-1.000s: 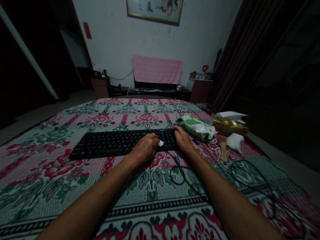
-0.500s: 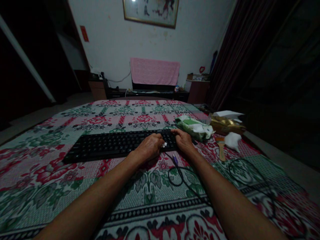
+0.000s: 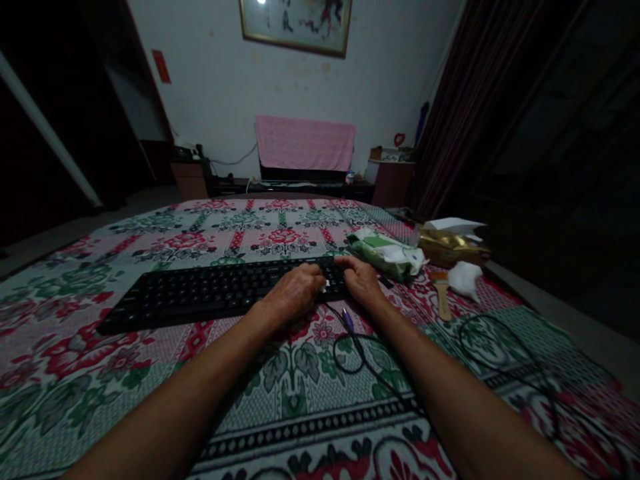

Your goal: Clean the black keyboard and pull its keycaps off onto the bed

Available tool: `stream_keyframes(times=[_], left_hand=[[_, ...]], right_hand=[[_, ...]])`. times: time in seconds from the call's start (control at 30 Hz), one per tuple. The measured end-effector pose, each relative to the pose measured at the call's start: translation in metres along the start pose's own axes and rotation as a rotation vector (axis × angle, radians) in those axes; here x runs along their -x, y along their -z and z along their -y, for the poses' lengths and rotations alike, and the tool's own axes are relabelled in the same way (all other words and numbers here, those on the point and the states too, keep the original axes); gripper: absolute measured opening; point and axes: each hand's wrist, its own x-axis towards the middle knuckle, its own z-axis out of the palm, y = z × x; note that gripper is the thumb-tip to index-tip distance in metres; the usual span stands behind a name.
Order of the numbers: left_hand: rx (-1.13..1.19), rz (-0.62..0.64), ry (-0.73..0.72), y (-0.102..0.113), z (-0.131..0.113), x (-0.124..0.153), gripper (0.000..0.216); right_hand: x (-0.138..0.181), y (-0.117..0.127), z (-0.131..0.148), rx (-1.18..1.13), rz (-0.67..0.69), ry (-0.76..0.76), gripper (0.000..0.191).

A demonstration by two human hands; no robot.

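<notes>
A black keyboard (image 3: 200,293) lies across a flowered cloth (image 3: 100,373). My left hand (image 3: 293,293) rests on the keyboard's right part, fingers curled and pinched on a small white wad (image 3: 327,285) against the keys. My right hand (image 3: 361,281) grips the keyboard's right end, fingers bent over its far edge. The keyboard's cable (image 3: 355,343) with a purple plug loops on the cloth just below my hands.
A green and white wipes pack (image 3: 385,252) lies right of the keyboard. Beyond it are a gold packet (image 3: 450,248), a wooden-handled brush (image 3: 443,293) and a white cotton lump (image 3: 464,279). Another dark cable (image 3: 500,353) coils at the right. A pink-covered screen (image 3: 304,143) stands by the wall.
My left hand has slid a little right along the keys with the white wad, closing on my right hand. The view has shifted slightly, and the keyboard's left end now sits lower left.
</notes>
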Motion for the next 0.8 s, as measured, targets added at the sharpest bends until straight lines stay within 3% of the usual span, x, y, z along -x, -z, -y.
stream_keyframes(times=[0.1,0.3,0.53,0.8], left_hand=[[-0.015,-0.012,0.018,0.002,-0.001,-0.001,0.027],[-0.065,0.037,-0.038,-0.005,-0.008,-0.011,0.027],[-0.12,0.083,-0.042,0.004,-0.005,-0.004,0.018],[-0.109,0.079,-0.096,-0.003,-0.013,-0.012,0.022]], right_hand=[[0.001,-0.004,-0.001,-0.074,-0.011,-0.03,0.04],[0.0,-0.007,-0.002,-0.326,-0.033,-0.243,0.036],[0.005,-0.01,0.009,-0.481,0.01,-0.282,0.034],[0.006,-0.012,0.008,-0.512,0.0,-0.281,0.033]])
